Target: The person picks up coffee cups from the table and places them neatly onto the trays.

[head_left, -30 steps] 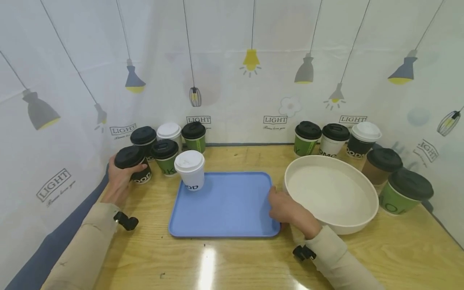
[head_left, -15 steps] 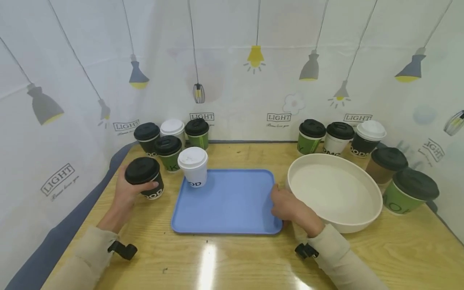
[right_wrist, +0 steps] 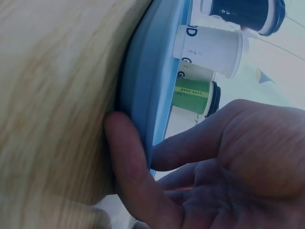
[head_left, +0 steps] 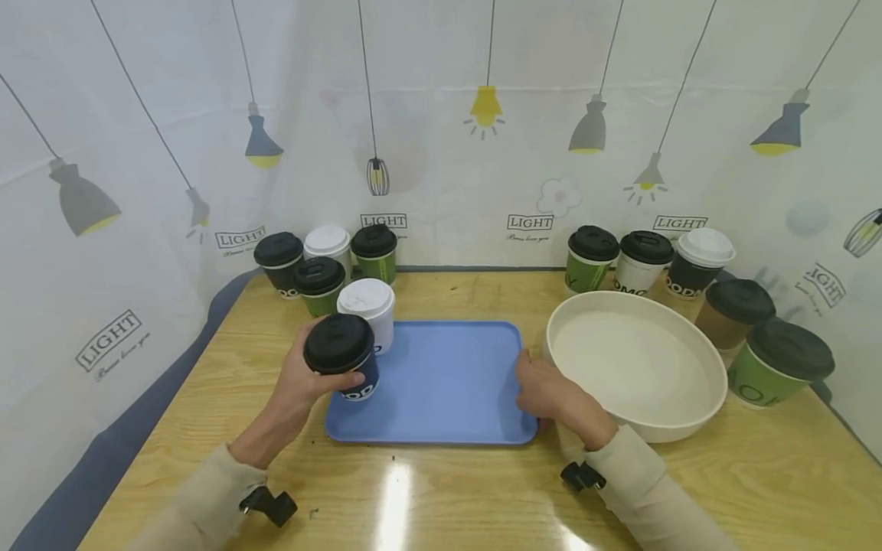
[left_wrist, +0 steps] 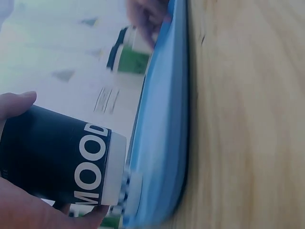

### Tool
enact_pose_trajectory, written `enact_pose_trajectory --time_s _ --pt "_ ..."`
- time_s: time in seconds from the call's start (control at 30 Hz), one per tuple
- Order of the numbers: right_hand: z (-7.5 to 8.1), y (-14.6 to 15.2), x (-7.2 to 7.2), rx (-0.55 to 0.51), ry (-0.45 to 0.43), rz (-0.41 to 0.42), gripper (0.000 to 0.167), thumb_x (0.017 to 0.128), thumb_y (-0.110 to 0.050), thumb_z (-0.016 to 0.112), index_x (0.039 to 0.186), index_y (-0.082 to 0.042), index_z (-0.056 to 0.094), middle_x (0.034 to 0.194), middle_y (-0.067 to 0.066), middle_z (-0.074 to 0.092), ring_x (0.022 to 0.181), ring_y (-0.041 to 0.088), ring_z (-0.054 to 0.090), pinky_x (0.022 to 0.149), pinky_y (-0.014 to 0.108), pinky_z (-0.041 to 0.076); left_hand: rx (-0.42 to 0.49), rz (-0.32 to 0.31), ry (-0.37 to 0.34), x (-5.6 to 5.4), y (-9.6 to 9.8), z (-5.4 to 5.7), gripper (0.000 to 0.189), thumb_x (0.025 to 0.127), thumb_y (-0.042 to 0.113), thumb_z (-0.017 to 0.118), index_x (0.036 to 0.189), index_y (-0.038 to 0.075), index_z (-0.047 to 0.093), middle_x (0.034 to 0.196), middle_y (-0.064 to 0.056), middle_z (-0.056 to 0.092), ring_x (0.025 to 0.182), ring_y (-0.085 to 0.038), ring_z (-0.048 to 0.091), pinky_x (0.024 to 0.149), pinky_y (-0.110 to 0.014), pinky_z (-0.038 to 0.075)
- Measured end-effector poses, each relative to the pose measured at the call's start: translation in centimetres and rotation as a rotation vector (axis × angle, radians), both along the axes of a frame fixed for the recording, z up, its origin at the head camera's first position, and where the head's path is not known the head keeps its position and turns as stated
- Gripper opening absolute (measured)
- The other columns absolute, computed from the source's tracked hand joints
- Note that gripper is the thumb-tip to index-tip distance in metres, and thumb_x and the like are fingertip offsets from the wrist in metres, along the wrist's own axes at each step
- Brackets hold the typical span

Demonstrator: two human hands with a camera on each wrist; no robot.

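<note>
With my left hand (head_left: 302, 380) wrapped around it, I hold up a black-lidded dark paper coffee cup (head_left: 343, 350) at the left side of the blue tray (head_left: 448, 383). My right hand (head_left: 551, 392) pinches the tray's right edge, just beside the big cream bowl (head_left: 637, 360), and the tray sits on the wooden desk (head_left: 482, 497). I see a white-lidded white coffee cup (head_left: 372, 302) standing on the tray's back left corner, just behind the dark cup.
</note>
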State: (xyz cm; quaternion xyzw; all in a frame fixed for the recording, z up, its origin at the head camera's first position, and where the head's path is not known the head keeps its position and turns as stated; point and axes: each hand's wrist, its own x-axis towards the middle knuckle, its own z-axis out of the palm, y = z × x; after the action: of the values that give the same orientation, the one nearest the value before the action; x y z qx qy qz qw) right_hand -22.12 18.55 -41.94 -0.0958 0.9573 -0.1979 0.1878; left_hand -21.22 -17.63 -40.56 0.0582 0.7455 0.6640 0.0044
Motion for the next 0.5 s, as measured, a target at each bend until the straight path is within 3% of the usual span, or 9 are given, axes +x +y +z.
enact_pose_trajectory --time_s 0.2,0.37,0.5 --pt "0.1 0.0 0.1 -0.008 0.004 -0.002 0.079 0.093 0.004 0.052 0.154 0.024 0.005 0.144 0.046 0.044 0.052 0.020 0.066 0.048 0.029 0.057 0.048 -0.049 0.006 -0.6 3.7 -0.7 0.096 0.072 -0.005 0.085 0.153 0.011 0.036 0.146 -0.006 0.051 0.127 -0.010 0.053 0.118 -0.036 0.037" --pt "0.2 0.0 0.1 -0.008 0.014 0.005 0.079 0.092 0.004 0.052 0.153 0.024 0.006 0.146 0.047 0.042 0.057 0.021 0.067 0.051 0.029 0.058 0.062 -0.092 -0.030 -1.5 6.6 -0.8 0.098 0.071 -0.004 0.086 0.154 0.012 0.037 0.148 -0.012 0.054 0.133 -0.021 0.053 0.121 -0.041 0.037" --pt "0.1 0.1 0.1 0.001 0.023 0.019 0.079 0.092 0.003 0.053 0.152 0.025 0.008 0.144 0.047 0.043 0.059 0.021 0.067 0.054 0.028 0.058 0.032 -0.115 -0.066 -2.4 8.4 -1.0 0.096 0.072 0.004 0.089 0.153 0.016 0.039 0.148 -0.009 0.055 0.138 -0.027 0.052 0.122 -0.046 0.037"
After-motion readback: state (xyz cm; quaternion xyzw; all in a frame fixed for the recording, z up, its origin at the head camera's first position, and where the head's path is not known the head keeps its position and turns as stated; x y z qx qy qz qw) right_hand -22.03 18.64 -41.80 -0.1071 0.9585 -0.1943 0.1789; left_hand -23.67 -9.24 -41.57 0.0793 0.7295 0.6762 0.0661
